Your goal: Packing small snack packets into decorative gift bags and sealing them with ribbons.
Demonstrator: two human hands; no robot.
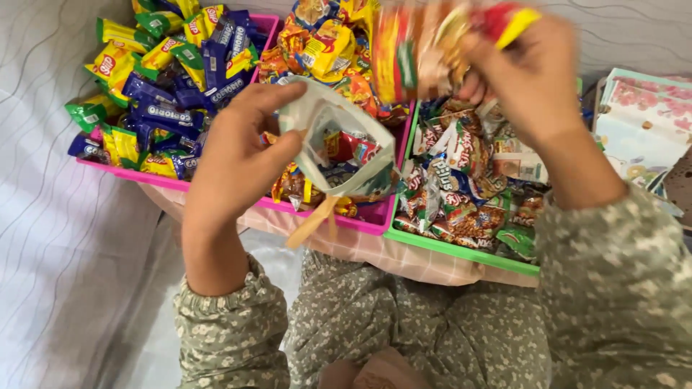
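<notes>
The left hand (234, 155) grips a small white paper bag (335, 144) by its near edge, thumb on one side and fingers on the other, holding the mouth wide open and tipped toward the camera. Inside the bag a red snack pack (349, 146) shows. A tan handle strip (311, 222) hangs from the bag's lower edge, below the left hand's thumb.

The right hand (530, 79) is raised just right of and above the bag, fingers closed around a blurred orange-and-red snack packet (418, 50); the packet sits above the bag's mouth, apart from it. The two hands are apart, with the bag between them.

Behind the left hand lies a pink tray (371, 220) heaped with wrapped sweets: blue biscuit packs (162, 112) and yellow-green packs (115, 65) beyond the left hand's knuckles, orange packets (328, 47) past the bag. Under the right hand sits a green tray (461, 252) full of brown-and-white snack packs (454, 180). Both trays rest on a checked cloth (404, 259) over the person's lap. To the right of the right wrist lie flowered paper bags (641, 122). Both sleeves are grey-green with a small floral print, and a striped sheet (65, 238) spreads out left of the left arm.
</notes>
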